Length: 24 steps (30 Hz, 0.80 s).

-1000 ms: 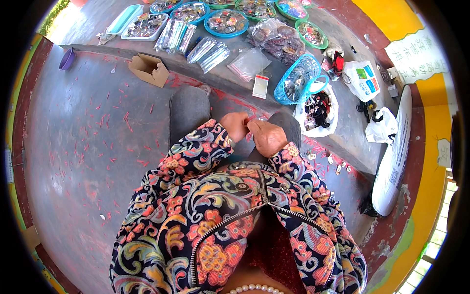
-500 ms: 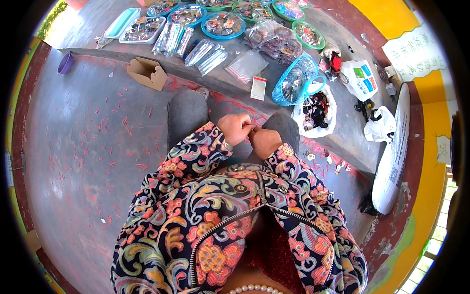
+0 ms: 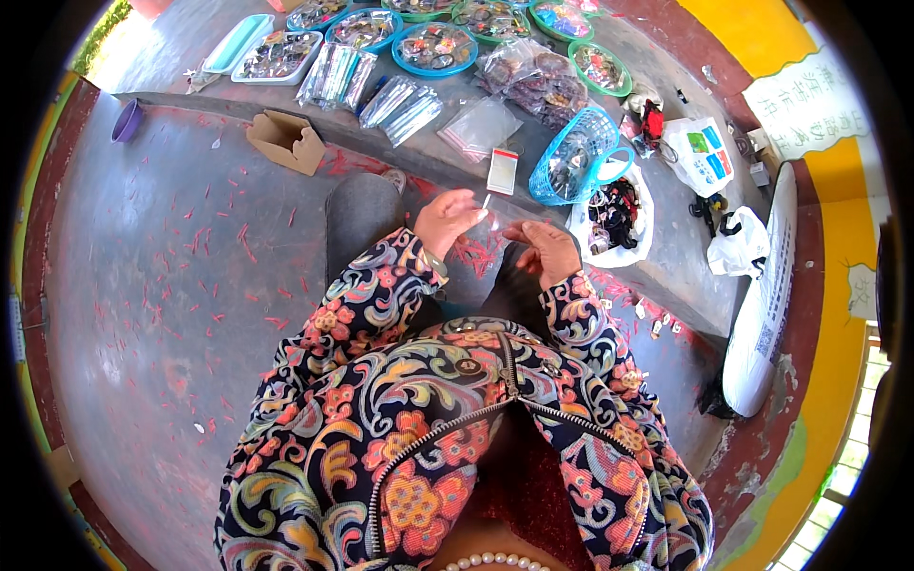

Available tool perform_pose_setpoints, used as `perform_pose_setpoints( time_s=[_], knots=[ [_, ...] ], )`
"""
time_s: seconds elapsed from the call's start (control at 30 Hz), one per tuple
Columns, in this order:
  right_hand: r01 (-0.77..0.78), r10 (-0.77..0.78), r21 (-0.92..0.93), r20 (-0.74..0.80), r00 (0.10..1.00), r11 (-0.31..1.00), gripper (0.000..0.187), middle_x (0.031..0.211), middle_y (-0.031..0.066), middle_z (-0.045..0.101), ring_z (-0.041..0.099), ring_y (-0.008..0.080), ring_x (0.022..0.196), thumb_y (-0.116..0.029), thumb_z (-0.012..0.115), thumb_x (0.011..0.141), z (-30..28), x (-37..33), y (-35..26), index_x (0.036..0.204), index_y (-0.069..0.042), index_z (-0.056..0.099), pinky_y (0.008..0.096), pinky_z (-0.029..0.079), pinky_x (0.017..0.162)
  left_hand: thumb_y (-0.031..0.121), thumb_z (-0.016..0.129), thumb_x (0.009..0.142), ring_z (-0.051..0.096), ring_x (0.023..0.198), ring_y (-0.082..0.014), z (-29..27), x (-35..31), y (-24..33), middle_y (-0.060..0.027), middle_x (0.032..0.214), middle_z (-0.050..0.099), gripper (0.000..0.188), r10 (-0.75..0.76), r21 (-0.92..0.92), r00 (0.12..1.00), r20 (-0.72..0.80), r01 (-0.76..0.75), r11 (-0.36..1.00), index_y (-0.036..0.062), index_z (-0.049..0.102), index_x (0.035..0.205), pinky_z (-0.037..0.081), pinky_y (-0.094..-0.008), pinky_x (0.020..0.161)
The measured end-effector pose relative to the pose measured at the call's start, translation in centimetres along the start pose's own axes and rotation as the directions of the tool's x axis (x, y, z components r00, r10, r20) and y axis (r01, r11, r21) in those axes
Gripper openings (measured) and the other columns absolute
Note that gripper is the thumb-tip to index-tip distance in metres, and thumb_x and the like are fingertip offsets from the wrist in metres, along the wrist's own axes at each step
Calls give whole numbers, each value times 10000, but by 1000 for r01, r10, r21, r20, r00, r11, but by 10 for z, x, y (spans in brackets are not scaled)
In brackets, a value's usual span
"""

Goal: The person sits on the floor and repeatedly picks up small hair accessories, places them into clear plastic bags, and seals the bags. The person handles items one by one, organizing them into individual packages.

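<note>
My left hand pinches a small white stick-like piece between thumb and fingers; its exact kind is too small to make out. To its right, my right hand has its fingers stretched toward the left hand, with a gap between the two, and I see nothing in it. Both hands are over my lap, between my knees in dark trousers. Below them the floor carries a cluster of thin red scraps.
A raised step ahead holds a blue plastic basket, a white bag of dark items, round trays of small goods and clear plastic packets. An open cardboard box sits left of my knee. Red scraps litter the floor.
My hands were together at the fingertips; they have parted, the right one moving to the right. The white piece in my left hand now shows.
</note>
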State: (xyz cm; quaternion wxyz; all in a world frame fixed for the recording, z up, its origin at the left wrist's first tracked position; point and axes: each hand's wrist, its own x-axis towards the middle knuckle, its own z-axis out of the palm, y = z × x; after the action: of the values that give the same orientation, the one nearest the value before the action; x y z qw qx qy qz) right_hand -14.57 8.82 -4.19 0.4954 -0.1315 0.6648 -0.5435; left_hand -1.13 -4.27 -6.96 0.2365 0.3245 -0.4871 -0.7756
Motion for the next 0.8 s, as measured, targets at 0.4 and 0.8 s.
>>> perform_pose_setpoints(
  time_s=[0.4, 0.8],
  knots=[
    [-176, -19, 338, 501, 865, 925, 458, 1131, 162, 503, 570, 77, 541, -238, 523, 823, -5, -4, -9, 1177, 29, 411, 143, 362, 345, 81, 484, 846, 569, 886, -179, -4, 1, -7, -117, 972, 573, 213, -212, -241, 933, 291, 286, 927, -44, 533, 1012, 506, -282, 746],
    [-169, -67, 480, 437, 897, 861, 391, 1008, 104, 574, 602, 106, 610, -201, 540, 817, -7, 2, 7, 1119, 35, 464, 163, 375, 380, 108, 409, 883, 537, 983, -235, 0, -2, -8, -153, 1054, 539, 261, -155, -339, 883, 444, 326, 882, -51, 481, 1077, 442, -345, 870]
  ],
)
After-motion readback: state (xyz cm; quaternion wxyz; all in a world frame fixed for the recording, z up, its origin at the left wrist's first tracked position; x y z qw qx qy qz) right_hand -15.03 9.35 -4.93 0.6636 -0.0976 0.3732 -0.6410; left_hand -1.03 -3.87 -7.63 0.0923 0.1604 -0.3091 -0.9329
